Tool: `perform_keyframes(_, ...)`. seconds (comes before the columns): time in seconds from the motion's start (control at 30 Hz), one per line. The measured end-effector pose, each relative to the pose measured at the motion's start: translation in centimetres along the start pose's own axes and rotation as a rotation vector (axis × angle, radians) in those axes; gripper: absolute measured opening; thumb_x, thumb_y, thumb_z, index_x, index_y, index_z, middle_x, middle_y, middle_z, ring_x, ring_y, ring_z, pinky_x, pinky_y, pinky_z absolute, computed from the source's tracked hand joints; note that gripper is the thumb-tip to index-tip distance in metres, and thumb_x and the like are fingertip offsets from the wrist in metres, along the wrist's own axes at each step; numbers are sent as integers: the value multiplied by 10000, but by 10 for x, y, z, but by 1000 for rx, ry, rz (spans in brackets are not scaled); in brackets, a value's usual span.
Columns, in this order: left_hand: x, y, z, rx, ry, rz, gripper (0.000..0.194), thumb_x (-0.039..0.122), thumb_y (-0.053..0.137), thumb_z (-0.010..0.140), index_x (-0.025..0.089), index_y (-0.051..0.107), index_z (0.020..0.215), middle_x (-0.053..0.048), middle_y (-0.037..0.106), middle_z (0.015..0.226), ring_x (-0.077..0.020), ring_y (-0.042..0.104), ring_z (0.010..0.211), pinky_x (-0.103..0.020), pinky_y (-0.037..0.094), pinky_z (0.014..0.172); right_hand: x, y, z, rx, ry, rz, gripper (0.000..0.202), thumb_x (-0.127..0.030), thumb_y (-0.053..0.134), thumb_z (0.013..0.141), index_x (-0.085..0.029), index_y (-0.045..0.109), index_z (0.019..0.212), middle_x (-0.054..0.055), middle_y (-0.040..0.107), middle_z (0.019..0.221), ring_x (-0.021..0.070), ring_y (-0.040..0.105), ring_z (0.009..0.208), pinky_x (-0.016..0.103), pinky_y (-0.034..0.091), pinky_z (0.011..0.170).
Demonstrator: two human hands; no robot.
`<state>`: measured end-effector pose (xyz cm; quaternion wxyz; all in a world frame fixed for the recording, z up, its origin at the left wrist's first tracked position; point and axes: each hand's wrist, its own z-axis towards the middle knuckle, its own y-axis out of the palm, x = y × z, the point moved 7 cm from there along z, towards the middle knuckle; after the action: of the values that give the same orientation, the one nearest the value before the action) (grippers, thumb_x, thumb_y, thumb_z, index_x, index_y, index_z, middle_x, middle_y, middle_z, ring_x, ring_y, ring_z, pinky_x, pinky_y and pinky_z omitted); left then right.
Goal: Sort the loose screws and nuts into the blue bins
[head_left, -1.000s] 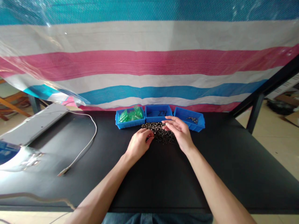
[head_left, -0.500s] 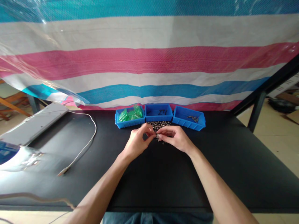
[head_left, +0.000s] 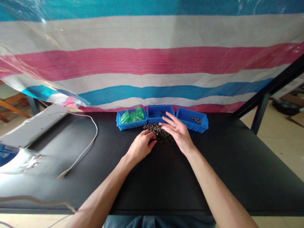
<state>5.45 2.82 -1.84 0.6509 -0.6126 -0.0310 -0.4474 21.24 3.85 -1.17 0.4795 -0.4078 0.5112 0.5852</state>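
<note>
Pile of small metal parts [head_left: 165, 138]: is being flanked by both hands at the centre of the frame; its long axis is being traced from upper left to lower right, the right end partly being covered
Left hand [head_left: 142, 146]: is being held at the pile's left edge; fingers curled, thumb close to the fingertips; whether a part is being pinched cannot be told
Right hand [head_left: 179, 133]: is being held over the pile's right side; fingers spread apart, aimed toward the upper left
Governing relation: the pile is being bordered directly rightward of the left fingertips, leftward of the right palm; which hand is nearer cannot be told
Left bin [head_left: 133, 126]: is being filled by green pieces [head_left: 133, 116], above and left of the pile
Middle bin [head_left: 154, 120]: is being overlapped in view by the right fingertips
</note>
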Motion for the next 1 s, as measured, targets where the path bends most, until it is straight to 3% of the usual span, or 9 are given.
perform_keyframes(0.17,-4,-1,1,23,-31,-37,84,106,640,879,172,678,914,-54,671,925,-177,625,786,-293,521,732,-2,-5,-5,-1,21,-35,407,-347,786,807,-246,695,1190,102,725,1234,242,744,981,434,560,952)
perform_keyframes(0.5,0,-7,1,93,14,-57,79,128,609,904,190,658,892,-41,663,899,-168,615,779,-279,515,702,-4,-2,-7,-34,29,-132,380,-394,776,801,-204,696,1120,83,776,1018,216,744,843,385,583,840)
perform_keyframes(0.73,13,-25,1,195,40,-229,61,147,671,877,201,645,891,-6,708,829,-147,654,737,-255,528,718,-10,2,-11,-172,-46,-391,263,-378,710,863,-198,726,1053,71,766,944,233,738,884,367,588,829)
perform_keyframes(1.0,15,-26,-1,228,89,-190,162,86,613,876,215,552,954,6,664,887,-135,641,813,-244,512,753,-13,15,-18,-294,-69,-465,205,-334,747,831,-190,752,976,54,773,916,209,724,803,331,589,776)
